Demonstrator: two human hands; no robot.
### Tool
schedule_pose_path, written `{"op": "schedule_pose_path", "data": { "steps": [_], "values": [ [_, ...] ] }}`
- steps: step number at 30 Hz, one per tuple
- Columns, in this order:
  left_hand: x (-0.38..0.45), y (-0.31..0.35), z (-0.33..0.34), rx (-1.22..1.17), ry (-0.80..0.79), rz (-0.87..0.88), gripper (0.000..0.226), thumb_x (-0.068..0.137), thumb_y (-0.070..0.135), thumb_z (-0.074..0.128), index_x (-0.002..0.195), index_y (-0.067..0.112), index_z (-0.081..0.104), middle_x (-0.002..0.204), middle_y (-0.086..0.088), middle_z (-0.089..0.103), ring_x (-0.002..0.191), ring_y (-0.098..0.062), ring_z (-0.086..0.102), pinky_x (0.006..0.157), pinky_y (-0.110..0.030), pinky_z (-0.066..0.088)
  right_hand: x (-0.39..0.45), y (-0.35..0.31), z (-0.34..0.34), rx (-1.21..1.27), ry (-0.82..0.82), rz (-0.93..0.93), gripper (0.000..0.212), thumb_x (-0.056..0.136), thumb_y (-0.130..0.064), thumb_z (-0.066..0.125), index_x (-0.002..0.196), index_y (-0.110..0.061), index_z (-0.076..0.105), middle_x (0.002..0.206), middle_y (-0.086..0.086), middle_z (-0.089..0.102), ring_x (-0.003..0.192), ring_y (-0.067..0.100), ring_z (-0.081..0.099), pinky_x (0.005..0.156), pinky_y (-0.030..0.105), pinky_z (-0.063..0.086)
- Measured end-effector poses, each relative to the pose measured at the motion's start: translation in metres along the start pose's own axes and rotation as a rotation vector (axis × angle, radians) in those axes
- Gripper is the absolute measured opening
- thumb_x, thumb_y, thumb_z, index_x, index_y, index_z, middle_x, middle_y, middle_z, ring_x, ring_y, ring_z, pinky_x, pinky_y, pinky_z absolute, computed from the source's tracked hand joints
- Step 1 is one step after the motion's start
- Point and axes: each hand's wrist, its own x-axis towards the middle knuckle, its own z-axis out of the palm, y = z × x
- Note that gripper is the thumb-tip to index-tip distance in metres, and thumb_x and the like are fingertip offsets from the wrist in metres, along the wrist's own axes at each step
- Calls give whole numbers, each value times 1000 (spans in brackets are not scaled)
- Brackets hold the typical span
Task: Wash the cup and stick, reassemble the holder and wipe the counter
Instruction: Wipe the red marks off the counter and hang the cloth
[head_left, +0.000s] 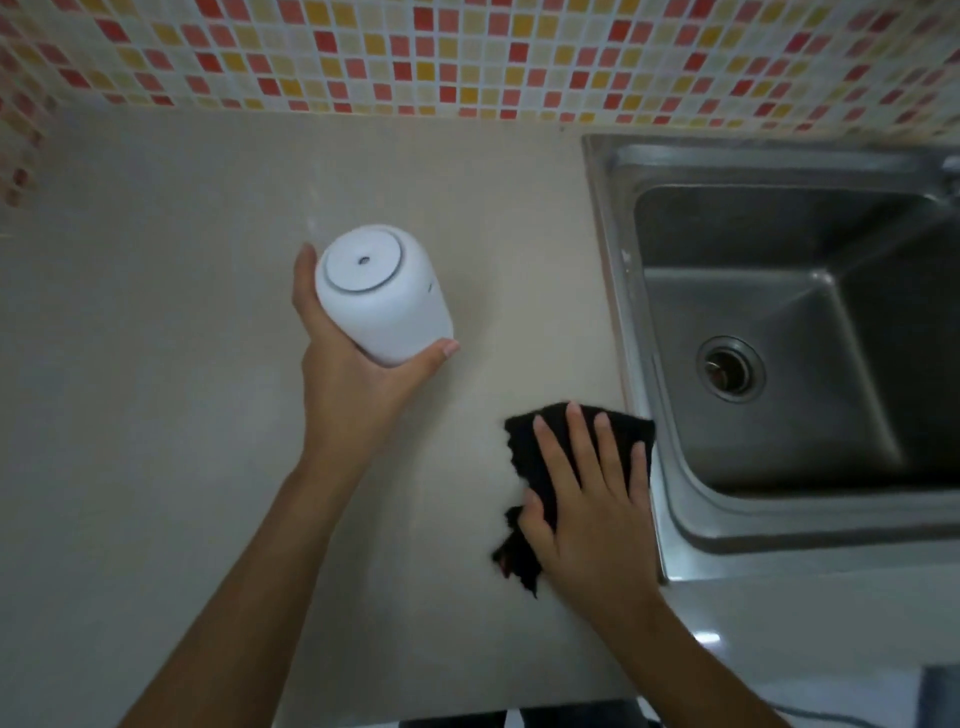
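Head view, one moment, kitchen counter (156, 364) with a steel sink (779, 156) set in at its right edge.

Item: white holder (382, 293), rounded cylinder with a closed top, a grey ring and a small centre hole. Appears assembled; cup and stick not visible, presumably inside. Held clear of the counter's middle, tilted. Left hand (353, 384) grips it from below, fingers curled round the far side, thumb across the near side. Smooth plastic by the look: likely light, rigid, slippery if damp. Best taken round the lower body as now, not by the top cap, which may lift off.

Item: black cloth (540, 441), crumpled, lying on the counter near its right edge, just beside the sink rim. Right hand (587, 499) lies flat on it, fingers straight and spread, pressing down. Soft and limp; likely to bunch under pressure, so a flat palm suits it better than a pinch.

Item: mosaic tile wall (467, 57), red, orange and cream, along the counter's back edge.

Step judged: wiping the counter, holder lifted out of the way.
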Motion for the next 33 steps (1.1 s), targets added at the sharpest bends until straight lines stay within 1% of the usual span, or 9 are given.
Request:
{"op": "schedule_pose_path", "data": {
  "steps": [3,9,15,20,23,26,29,31,33],
  "values": [
    [-8,-4,9,7,-27,-19,127,63,35,90,153,30,0,137,20,43,124,6,46,106,-29,44,68,6,-4,-72,72,101,62,91,-45,34,148,-23,34,156,11,30,144,32,24,117,57,9],
    [-23,-10,17,2,-51,-46,128,64,33,90,154,27,-1,140,19,43,124,12,44,101,-6,38,194,13,-14,-90,38,174,62,95,-49,19,153,-26,19,160,9,15,148,29,6,115,61,-2],
    [-27,-13,17,36,-108,-35,130,64,27,90,154,21,-4,132,38,32,116,31,34,95,6,29,171,18,-16,-11,100,170,58,98,-38,28,152,-21,21,160,6,17,148,25,6,117,53,3],
    [-38,-8,0,122,-195,-155,136,66,26,88,152,21,-17,148,13,34,136,-4,36,111,-21,30,91,30,-27,-1,110,147,56,95,-26,45,148,-14,33,157,8,26,143,31,24,109,52,30],
    [-71,3,-17,254,-26,-257,104,79,17,79,155,13,7,144,-11,44,131,-25,45,105,-35,40,64,43,-43,143,61,213,55,91,-15,51,144,-14,38,151,10,35,126,36,41,101,48,38],
    [-122,26,-26,329,97,-138,50,85,6,68,131,17,51,110,-1,58,100,-20,59,84,-34,49,55,54,-65,359,29,240,51,81,-3,53,130,-20,51,124,11,58,104,35,56,88,43,50],
    [-147,58,-15,286,-75,77,26,85,3,61,97,26,66,92,12,59,84,0,59,75,-18,48,53,58,-99,501,66,190,63,79,3,57,136,-21,44,118,8,58,108,28,56,88,39,50],
    [-136,89,6,223,-220,186,25,88,1,60,94,25,69,93,14,62,89,4,58,78,-8,44,49,59,-128,570,115,181,75,80,4,61,145,-23,34,128,7,53,116,23,51,95,38,46],
    [-111,126,38,173,-299,272,24,92,2,58,100,21,70,98,11,64,92,1,59,83,-12,46,46,64,-152,613,160,155,80,81,-1,68,147,-27,29,137,5,48,123,21,48,100,35,44]
  ]
}}
